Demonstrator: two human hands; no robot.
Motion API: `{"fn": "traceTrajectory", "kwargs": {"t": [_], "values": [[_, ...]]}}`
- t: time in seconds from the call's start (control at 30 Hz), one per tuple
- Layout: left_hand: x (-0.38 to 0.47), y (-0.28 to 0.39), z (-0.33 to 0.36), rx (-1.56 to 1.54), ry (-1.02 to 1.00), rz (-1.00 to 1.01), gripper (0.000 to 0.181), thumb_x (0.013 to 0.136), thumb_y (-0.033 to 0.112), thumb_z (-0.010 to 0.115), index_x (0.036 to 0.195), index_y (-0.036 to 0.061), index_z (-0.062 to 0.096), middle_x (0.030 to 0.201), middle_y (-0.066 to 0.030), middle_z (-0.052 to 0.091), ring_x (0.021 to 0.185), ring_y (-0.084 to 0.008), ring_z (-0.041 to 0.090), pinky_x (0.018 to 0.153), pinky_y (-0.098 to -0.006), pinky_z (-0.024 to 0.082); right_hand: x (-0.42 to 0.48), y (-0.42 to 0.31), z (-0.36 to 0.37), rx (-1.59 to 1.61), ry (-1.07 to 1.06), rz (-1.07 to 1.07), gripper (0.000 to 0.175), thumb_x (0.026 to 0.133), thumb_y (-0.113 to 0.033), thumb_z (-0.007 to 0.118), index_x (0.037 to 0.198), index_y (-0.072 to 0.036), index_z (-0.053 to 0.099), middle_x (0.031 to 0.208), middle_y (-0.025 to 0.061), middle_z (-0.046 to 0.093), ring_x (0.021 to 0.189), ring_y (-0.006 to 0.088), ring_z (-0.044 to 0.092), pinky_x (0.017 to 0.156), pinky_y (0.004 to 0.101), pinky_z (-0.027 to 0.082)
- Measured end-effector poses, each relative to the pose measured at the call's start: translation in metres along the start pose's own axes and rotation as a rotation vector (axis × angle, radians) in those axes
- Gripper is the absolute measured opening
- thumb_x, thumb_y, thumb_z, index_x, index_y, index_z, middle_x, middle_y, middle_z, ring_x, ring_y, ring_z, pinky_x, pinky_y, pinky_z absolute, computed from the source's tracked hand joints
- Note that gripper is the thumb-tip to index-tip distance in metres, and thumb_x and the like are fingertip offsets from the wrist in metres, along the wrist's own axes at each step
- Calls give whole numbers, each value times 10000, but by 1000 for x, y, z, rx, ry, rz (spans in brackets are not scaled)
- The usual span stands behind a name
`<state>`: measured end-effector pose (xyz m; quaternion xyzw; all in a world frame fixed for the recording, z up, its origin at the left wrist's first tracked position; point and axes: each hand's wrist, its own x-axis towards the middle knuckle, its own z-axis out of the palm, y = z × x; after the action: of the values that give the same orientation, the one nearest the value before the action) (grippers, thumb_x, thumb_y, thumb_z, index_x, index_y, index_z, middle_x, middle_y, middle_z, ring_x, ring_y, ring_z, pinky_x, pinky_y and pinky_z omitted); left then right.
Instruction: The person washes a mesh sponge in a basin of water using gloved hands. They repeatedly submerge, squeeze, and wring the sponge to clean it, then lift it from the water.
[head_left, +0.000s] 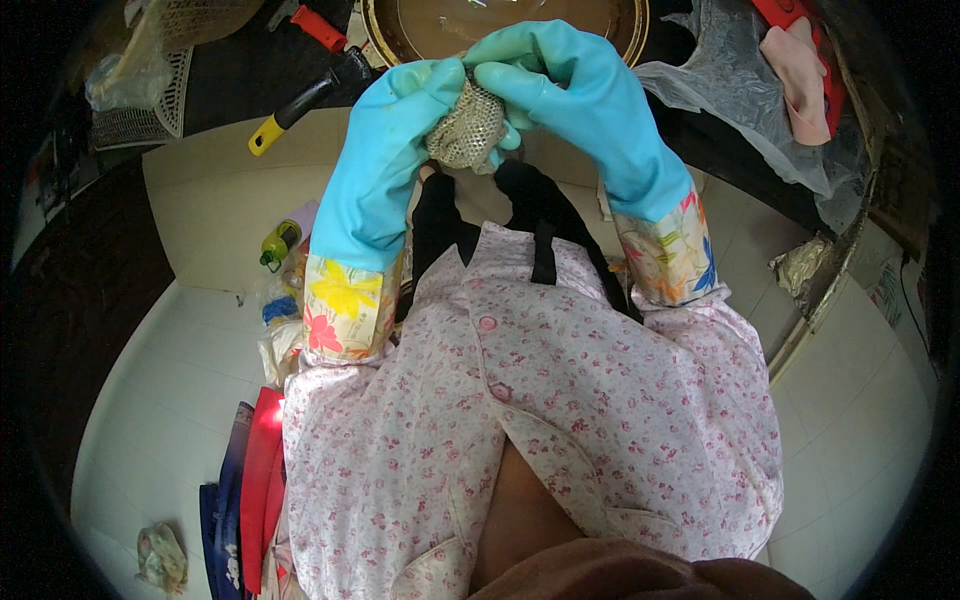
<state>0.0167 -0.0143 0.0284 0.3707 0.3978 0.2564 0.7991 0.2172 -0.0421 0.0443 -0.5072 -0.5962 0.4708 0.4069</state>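
Both my hands wear turquoise rubber gloves with flowered cuffs. Between them, at the top middle, is a bunched piece of beige mesh (469, 129). My left hand (420, 101) pinches its upper left edge between thumb and fingers. My right hand (529, 75) grips the mesh from the upper right, with some fingertips showing behind and beside it. Just beyond the hands stands a round basin with a gold-coloured rim (643, 30), holding murky brownish liquid. The hands partly cover the basin's near edge.
A black-and-yellow handle (289, 116) and a red handle (319, 28) lie left of the basin. A grey perforated basket (139, 126) is further left. Clear plastic sheeting (720, 97) and a pink cloth or glove (801, 82) lie right. A green plastic bottle (280, 244) is on the floor.
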Motion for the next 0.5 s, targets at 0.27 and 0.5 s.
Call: {"fn": "traceTrajectory", "kwargs": {"t": [0.27,0.5], "values": [[3,0,-3,31,-48,16,401,994,374,543,1154,15,627,895,-152,718,727,-230,722,603,-318,617,2,-10,-1,-29,-15,193,258,929,-285,646,1088,-89,699,866,34,716,749,113,675,715,264,527],[1,-1,5,-36,109,-12,327,984,288,583,1121,-6,619,891,-152,711,737,-223,717,606,-321,612,3,0,8,-59,63,155,228,932,-251,663,1078,-76,677,832,32,706,722,117,664,679,261,524]]}}
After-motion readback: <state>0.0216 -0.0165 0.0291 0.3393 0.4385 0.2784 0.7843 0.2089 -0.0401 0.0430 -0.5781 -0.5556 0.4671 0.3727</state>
